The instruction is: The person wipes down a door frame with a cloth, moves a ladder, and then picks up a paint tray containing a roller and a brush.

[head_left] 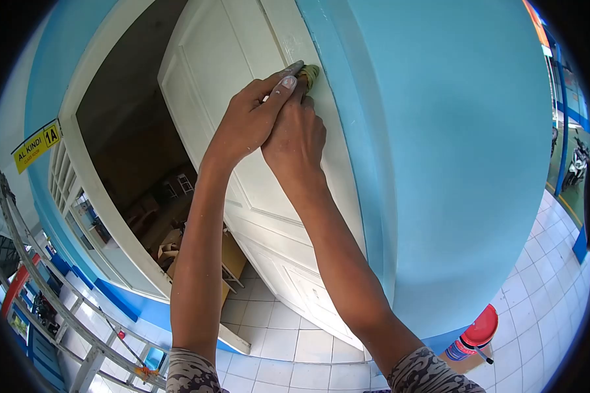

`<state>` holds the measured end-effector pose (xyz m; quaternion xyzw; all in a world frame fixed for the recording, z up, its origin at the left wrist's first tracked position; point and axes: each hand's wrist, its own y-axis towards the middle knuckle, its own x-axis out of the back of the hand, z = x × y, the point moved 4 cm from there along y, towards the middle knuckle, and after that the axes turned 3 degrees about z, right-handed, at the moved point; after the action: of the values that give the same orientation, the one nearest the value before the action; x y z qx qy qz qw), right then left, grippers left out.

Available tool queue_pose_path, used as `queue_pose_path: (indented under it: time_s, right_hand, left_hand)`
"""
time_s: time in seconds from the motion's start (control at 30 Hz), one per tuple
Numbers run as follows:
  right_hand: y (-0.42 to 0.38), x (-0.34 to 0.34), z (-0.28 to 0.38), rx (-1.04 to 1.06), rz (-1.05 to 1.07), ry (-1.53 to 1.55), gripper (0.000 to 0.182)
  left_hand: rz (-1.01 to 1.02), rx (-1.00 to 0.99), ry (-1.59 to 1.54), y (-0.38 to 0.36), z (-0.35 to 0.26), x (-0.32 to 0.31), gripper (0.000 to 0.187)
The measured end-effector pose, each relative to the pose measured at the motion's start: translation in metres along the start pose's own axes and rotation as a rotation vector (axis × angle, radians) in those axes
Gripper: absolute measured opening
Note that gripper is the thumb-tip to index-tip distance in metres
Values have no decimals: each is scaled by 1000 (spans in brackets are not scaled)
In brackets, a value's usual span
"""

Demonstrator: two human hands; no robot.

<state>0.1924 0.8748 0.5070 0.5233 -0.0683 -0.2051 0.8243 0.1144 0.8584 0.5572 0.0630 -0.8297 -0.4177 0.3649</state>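
Note:
My left hand (250,116) and my right hand (296,134) are together high on a white panelled door (262,190), close to its right edge. Smears of pale paint mark the left thumb and index finger, which press together at the tip of the right hand. A small green-yellow, ridged thing (312,75) shows at those fingertips, against the door; I cannot tell its kind. The right hand's fingers are curled in, with their undersides hidden. The left wrist overlaps the right hand's side in this view.
Right of the door stands a light blue wall (459,170). A red-lidded paint bucket (482,327) sits at its foot, with a dark-handled tool beside the lid. A metal ladder (88,334) rises at lower left, below a yellow class sign (37,145). The doorway (131,131) is dark.

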Motion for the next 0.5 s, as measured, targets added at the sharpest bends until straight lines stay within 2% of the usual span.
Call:
queue_pose_path:
  time_s: [0.03,0.1,0.3,0.5]
  right_hand:
    - [2,-2,-2,-4,-2,1,46]
    - [3,-6,-3,36,24,-33,32]
    - [-20,-4,-19,6,8,-94,25]
    - [-50,-3,-32,24,1,-215,17]
  left_hand:
    - [39,29,30,6,2,1,52]
    - [54,11,34,9,3,1,54]
    - [132,58,75,-1,11,-14,57]
    - [192,82,-46,-20,32,-33,43]
